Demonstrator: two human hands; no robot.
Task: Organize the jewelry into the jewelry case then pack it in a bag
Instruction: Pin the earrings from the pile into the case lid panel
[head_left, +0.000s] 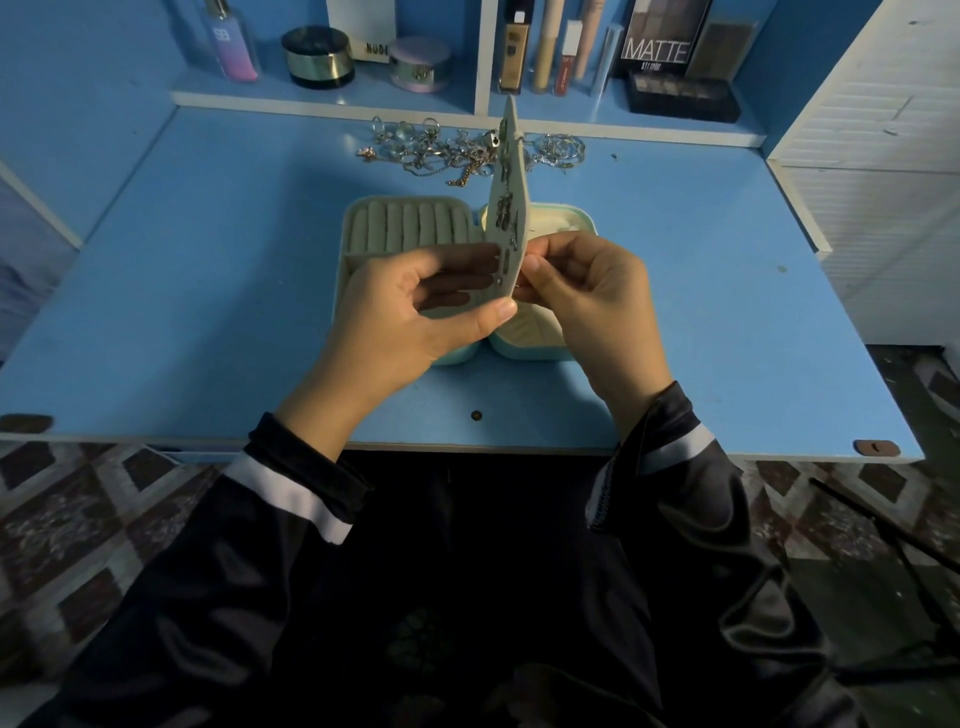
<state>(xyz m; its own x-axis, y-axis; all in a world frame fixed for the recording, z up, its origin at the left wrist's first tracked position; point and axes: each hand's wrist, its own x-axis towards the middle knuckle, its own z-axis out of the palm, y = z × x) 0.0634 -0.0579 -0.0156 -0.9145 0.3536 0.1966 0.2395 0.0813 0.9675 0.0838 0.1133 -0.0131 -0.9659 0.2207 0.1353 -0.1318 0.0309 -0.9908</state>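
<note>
An open pale-blue jewelry case (358, 218) with cream ring rolls lies in the middle of the blue desk. Above it I hold its cream earring panel (511, 171) upright and edge-on, several earrings hanging on its left face. My left hand (415, 312) grips the panel's lower end, thumb at the bottom edge and fingers on the left face. My right hand (587, 291) pinches at the panel's right side, fingertips pressed to it; what they hold is too small to tell. A pile of loose silver and gold jewelry (447, 150) lies behind the case.
A shelf at the back carries a perfume bottle (231, 44), round jars (318, 57), makeup tubes (550, 47) and a MATTE palette (662, 39). A white cabinet (883, 156) stands to the right of the desk (208, 312). Patterned floor lies below.
</note>
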